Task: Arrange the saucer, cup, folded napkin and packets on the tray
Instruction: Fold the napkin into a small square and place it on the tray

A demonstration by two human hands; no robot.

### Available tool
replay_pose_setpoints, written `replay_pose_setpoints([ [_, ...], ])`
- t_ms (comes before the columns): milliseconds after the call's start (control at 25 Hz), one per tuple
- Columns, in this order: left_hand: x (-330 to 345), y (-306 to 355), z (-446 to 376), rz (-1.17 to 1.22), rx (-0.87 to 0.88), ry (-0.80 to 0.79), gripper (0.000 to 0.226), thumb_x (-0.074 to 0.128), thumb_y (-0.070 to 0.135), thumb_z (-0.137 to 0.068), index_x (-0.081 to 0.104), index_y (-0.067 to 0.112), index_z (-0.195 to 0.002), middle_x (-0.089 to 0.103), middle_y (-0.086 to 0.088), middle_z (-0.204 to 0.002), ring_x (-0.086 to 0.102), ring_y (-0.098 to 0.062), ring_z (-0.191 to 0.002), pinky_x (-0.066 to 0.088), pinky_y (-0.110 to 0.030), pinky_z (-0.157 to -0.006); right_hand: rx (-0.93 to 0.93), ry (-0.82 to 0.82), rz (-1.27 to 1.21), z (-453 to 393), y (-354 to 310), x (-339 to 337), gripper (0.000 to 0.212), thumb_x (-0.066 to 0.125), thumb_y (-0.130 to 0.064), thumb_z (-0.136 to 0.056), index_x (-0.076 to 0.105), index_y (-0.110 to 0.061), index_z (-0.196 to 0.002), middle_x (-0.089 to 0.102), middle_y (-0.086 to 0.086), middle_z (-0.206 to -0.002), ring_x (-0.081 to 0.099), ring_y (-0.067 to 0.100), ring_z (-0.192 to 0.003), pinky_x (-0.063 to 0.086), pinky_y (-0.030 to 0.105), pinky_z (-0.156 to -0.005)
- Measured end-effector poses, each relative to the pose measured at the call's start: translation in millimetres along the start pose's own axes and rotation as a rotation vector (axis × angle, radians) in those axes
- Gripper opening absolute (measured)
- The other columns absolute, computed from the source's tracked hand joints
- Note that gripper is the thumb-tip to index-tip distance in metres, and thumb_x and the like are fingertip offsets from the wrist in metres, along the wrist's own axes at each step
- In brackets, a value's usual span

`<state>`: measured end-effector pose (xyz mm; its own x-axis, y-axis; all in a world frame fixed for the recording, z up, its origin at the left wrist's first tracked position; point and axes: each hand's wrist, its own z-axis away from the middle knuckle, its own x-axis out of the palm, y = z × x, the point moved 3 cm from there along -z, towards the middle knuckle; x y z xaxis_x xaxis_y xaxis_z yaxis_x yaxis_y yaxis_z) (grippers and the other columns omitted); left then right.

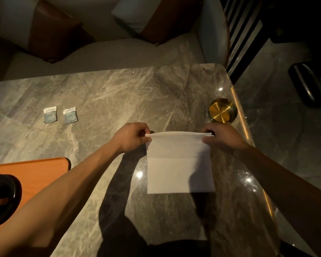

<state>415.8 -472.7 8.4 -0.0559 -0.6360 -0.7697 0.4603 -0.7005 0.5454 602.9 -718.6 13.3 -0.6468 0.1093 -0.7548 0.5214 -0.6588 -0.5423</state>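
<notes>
Here, packets (60,115), print illegible, napkin (179,162) pinched

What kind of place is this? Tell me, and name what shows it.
Probably a lounge, café or hotel seating area. A polished marble table stands before a cushioned sofa with brown pillows, a brass ashtray-like dish sits by the table's edge, and an orange serving tray holds dark crockery.
</notes>
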Motion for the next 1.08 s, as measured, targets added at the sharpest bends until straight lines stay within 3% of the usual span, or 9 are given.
replay_pose_setpoints([
  [280,1.3,15.7,55.1,-0.036,0.117,0.115,0.006,0.067,0.030,-0.089,0.066,0.028,-0.095,0.060,0.012,-0.091,0.058,-0.009,-0.080,0.052,-0.035,-0.071,-0.055,0.001,-0.058,37.8,-2.5,-4.3,0.009,0.062,-0.033,-0.090,0.068,-0.026,-0.091,0.066,-0.007,-0.087,0.060,0.010,-0.082,0.047,0.030,-0.066],
  [480,16.8,20.8,94.4,-0.073,0.225,0.186,0.013,0.065,0.032,-0.088,0.068,0.026,-0.100,0.063,0.009,-0.097,0.060,-0.011,-0.085,0.049,-0.030,-0.068,-0.233,0.060,-0.066,78.0,-4.4,-2.1,0.014,0.074,-0.010,-0.083,0.073,-0.011,-0.097,0.070,0.002,-0.092,0.065,0.017,-0.087,0.054,0.040,-0.078],
  [680,42.6,17.8,121.9,-0.171,0.227,0.180,0.028,0.052,0.040,-0.089,0.069,0.021,-0.102,0.064,0.003,-0.100,0.063,-0.019,-0.086,0.050,-0.037,-0.070,-0.169,0.089,-0.014,101.2,8.0,20.2,0.017,0.078,-0.019,-0.079,0.073,-0.024,-0.095,0.067,-0.009,-0.097,0.062,0.014,-0.093,0.051,0.034,-0.081],
  [840,60.1,8.9,132.9,-0.221,0.191,0.147,0.029,0.048,0.040,-0.090,0.068,0.022,-0.102,0.065,0.004,-0.097,0.063,-0.020,-0.079,0.049,-0.034,-0.069,-0.246,0.119,0.141,121.2,15.2,50.0,0.022,0.085,-0.021,-0.070,0.073,-0.026,-0.088,0.070,-0.007,-0.095,0.063,0.019,-0.090,0.044,0.030,-0.074],
  [1080,77.2,2.4,134.1,-0.348,0.213,0.075,0.026,0.048,0.037,-0.088,0.066,0.024,-0.101,0.066,0.005,-0.095,0.063,-0.020,-0.081,0.048,-0.037,-0.076,-0.248,0.102,0.193,128.4,27.9,79.4,0.020,0.081,-0.027,-0.076,0.070,-0.025,-0.093,0.069,-0.006,-0.101,0.062,0.018,-0.095,0.044,0.029,-0.079],
])
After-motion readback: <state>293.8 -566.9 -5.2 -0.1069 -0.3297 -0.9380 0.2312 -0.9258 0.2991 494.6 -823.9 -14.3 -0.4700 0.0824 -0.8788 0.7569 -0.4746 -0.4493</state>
